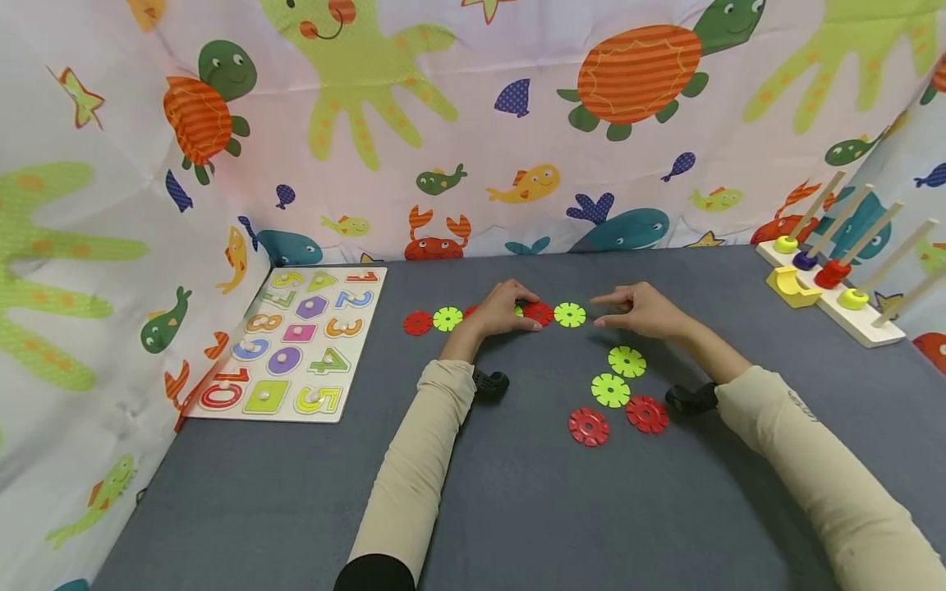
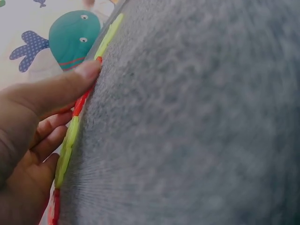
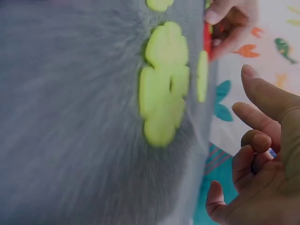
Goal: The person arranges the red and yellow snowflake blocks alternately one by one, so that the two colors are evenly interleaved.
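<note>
A row of red and yellow-green notched plastic discs lies on the grey table. My left hand (image 1: pixel 497 312) reaches over it and hides part of it, thumb and fingers gripping a red disc (image 1: pixel 539 313) by its edges. Just right of that disc is the row's end piece, a yellow-green disc (image 1: pixel 570 314). My right hand (image 1: pixel 641 310) is beside that end, thumb and forefinger apart with nothing between them; its other fingers are bent in the right wrist view. Nearer me lie two loose yellow-green discs (image 1: pixel 626 361) and two red discs (image 1: pixel 589 427).
A number puzzle board (image 1: pixel 296 345) with knobbed pieces lies to the left. At the far right stands a white peg stand (image 1: pixel 861 320) with coloured rings, a yellow block (image 1: pixel 794 287) beside it. A printed cloth (image 1: pixel 473 123) hangs along the table's back and sides.
</note>
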`<state>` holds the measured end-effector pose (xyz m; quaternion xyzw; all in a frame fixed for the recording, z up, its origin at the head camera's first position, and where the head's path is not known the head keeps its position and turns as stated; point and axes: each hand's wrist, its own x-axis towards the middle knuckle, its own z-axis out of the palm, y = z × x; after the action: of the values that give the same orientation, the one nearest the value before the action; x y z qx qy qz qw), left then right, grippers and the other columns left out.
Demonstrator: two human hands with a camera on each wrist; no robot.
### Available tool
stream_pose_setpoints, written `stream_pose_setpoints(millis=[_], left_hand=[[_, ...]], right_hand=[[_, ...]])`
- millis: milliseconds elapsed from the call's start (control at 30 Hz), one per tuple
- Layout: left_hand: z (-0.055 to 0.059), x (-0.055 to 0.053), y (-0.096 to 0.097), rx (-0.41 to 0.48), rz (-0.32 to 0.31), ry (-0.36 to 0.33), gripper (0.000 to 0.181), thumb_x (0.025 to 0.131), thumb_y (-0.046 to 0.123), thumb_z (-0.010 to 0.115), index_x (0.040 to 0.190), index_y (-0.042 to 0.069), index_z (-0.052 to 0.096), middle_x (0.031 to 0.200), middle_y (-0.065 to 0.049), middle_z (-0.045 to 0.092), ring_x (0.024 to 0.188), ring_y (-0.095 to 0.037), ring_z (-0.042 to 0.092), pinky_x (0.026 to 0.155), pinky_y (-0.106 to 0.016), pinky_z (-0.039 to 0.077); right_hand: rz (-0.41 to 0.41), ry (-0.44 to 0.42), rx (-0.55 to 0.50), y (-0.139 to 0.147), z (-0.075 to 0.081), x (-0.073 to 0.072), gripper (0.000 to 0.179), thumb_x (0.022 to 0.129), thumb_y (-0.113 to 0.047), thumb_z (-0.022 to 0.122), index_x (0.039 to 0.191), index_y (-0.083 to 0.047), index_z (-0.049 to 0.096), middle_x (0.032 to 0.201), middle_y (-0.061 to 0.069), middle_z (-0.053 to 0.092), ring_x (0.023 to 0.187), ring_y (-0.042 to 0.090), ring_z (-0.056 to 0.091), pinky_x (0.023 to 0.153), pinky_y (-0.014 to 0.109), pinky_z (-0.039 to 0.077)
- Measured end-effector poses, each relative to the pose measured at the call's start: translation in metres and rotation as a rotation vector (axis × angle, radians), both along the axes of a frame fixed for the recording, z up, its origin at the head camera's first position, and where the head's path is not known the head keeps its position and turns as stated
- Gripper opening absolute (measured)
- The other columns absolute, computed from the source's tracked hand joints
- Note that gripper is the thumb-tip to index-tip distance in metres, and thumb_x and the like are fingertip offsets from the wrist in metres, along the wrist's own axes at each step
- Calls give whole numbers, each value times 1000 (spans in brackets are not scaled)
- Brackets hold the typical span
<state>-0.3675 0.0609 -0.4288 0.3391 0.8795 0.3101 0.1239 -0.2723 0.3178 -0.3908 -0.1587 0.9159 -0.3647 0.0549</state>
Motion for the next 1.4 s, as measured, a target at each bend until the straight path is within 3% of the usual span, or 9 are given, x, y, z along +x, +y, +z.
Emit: stream_pose_setpoints(millis=[133, 300, 367, 500, 567, 700, 867, 1200, 1400], left_hand=[[2, 0, 3, -15, -7, 8, 60, 73, 41, 75, 124, 14, 59, 125, -8, 46, 116, -21, 39, 99, -33, 35], [9, 8, 10, -26, -11, 55, 58, 77, 35, 73, 127, 11, 56, 128, -9, 44, 119, -23, 38, 100, -35, 35], [10, 9, 14, -30, -15, 76, 58, 77, 35, 73, 127, 11, 56, 127, -9, 45, 118, -22, 39, 99, -34, 35], [11, 8, 24, -31, -24, 87, 58, 77, 35, 74, 127, 11, 57, 127, -9, 46, 118, -23, 39, 99, -34, 36], [11, 9, 29, -40, -25, 92, 58, 76, 36, 74, 126, 11, 57, 126, -9, 46, 118, -23, 40, 99, -34, 36], [11, 11, 37, -35, -24, 91, 54, 77, 33, 74, 125, 12, 59, 124, -9, 48, 117, -23, 41, 98, -34, 37], [7, 14, 44, -21, -38, 78, 49, 78, 31, 73, 122, 11, 61, 124, -9, 49, 117, -23, 41, 99, -33, 36], [5, 16, 51, -5, -48, 74, 47, 78, 29, 73, 120, 12, 62, 122, -8, 50, 114, -22, 42, 97, -33, 36], [5, 16, 52, -3, -43, 60, 47, 78, 29, 73, 120, 12, 62, 122, -8, 50, 114, -22, 42, 97, -33, 37]], right_hand=[[62, 58, -27, 13, 9, 34, 39, 82, -17, 69, 115, 2, 63, 66, 1, 33, 55, 8, 31, 49, 25, 30], [139, 79, -52, 9, 4, 79, 37, 79, -17, 72, 112, -2, 66, 66, 3, 37, 63, 11, 35, 52, 26, 31], [155, 74, -42, 1, 0, 92, 38, 78, -21, 73, 113, -6, 66, 73, 2, 46, 72, 11, 40, 57, 24, 34], [230, 151, 59, -22, -3, 108, 45, 76, -34, 74, 115, -13, 66, 90, 1, 58, 85, 11, 46, 68, 26, 39], [263, 209, 139, -34, -4, 111, 49, 74, -41, 73, 116, -17, 65, 97, 0, 60, 90, 12, 47, 74, 31, 38], [294, 302, 286, -49, -4, 112, 55, 70, -50, 73, 117, -22, 65, 94, -5, 58, 89, 8, 45, 76, 34, 29], [314, 316, 363, -52, -5, 113, 55, 65, -51, 76, 111, -24, 68, 79, -10, 45, 79, 2, 37, 69, 29, 20], [334, 264, 315, -45, -12, 107, 52, 67, -54, 73, 112, -29, 67, 72, -9, 37, 70, 1, 26, 66, 28, 16], [378, 319, 268, -45, -16, 105, 41, 71, -44, 75, 108, -26, 69, 73, -11, 35, 71, -1, 26, 67, 25, 18]])
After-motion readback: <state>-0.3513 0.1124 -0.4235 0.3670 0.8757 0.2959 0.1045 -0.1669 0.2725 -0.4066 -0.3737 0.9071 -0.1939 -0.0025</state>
